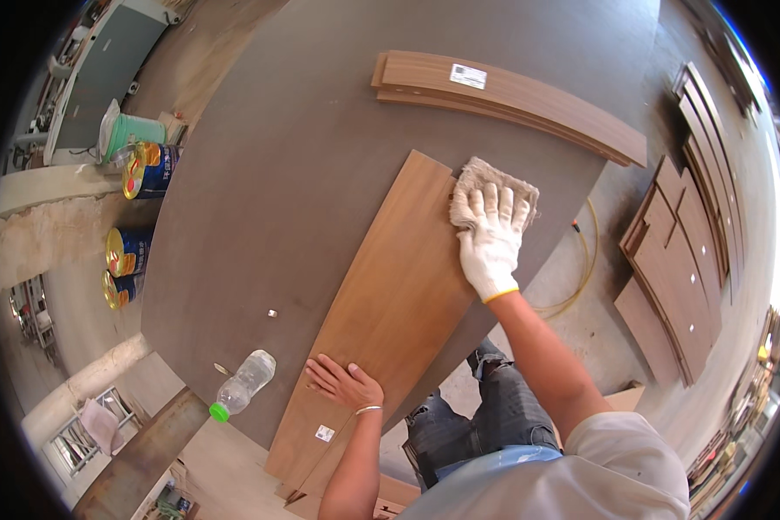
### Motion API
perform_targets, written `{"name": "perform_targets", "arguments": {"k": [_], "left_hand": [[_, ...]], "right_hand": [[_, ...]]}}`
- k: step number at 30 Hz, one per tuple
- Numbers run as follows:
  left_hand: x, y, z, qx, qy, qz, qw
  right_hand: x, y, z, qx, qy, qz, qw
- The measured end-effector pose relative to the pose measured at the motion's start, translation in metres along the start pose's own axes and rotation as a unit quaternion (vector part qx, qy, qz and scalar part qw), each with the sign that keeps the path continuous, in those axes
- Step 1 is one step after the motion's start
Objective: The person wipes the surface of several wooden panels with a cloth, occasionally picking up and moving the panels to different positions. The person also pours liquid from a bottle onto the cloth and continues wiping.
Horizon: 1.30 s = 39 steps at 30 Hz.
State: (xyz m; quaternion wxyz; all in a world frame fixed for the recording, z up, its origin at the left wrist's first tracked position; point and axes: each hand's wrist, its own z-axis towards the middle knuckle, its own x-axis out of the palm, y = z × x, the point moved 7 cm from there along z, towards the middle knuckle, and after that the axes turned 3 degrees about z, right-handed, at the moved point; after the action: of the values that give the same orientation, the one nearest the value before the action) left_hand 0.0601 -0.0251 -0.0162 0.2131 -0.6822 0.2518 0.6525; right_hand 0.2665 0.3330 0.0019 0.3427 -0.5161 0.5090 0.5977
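A long brown wood-grain panel point(381, 286) lies at a slant on the grey-brown table, and a second board shows partly under its near end. My left hand point(347, 384), bare with a thin white bracelet, rests flat on the panel's near part, fingers stretched out, just above a small white label point(324, 432). At the panel's far right end, my right hand point(491, 247), in a white knit glove with a yellow cuff, presses a beige fluffy cloth point(520, 189) under its fingers. The cloth overlaps the panel's corner and reaches over the tabletop.
Stacked narrow boards point(529, 100) lie across the table's far side. A clear bottle with a green cap point(244, 386) lies left of the panel. Paint cans point(128, 251) stand beyond the table's left edge. On the right floor are leaning panels point(680, 260) and a yellow hose point(591, 260).
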Motion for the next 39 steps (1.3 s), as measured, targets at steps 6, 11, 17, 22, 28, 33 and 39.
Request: {"name": "perform_targets", "arguments": {"k": [6, 11, 17, 22, 28, 33, 39], "left_hand": [[0.000, -0.007, 0.005, 0.009, 0.008, -0.010, 1.000], [-0.003, 0.004, 0.003, -0.011, 0.004, -0.005, 1.000], [0.000, 0.001, 0.006, -0.009, 0.013, -0.003, 1.000], [0.000, -0.001, 0.004, -0.014, 0.021, 0.016, 1.000], [-0.001, 0.005, 0.001, -0.034, 0.034, 0.019, 0.999], [0.002, 0.000, 0.004, -0.020, 0.017, 0.006, 1.000], [0.000, 0.002, 0.004, -0.013, 0.008, 0.009, 1.000]], "right_hand": [[0.004, 0.104, 0.088, -0.166, -0.084, 0.104, 0.977], [-0.018, 0.134, -0.019, -0.463, 0.049, 0.221, 0.857], [-0.008, 0.124, 0.080, -0.217, -0.061, 0.088, 0.970], [0.002, 0.111, 0.097, -0.236, -0.076, 0.067, 0.966], [0.001, 0.114, 0.059, -0.287, -0.010, 0.108, 0.952], [-0.010, 0.093, 0.063, -0.168, -0.104, 0.088, 0.976], [0.015, 0.139, -0.062, -0.374, 0.127, 0.204, 0.896]]}}
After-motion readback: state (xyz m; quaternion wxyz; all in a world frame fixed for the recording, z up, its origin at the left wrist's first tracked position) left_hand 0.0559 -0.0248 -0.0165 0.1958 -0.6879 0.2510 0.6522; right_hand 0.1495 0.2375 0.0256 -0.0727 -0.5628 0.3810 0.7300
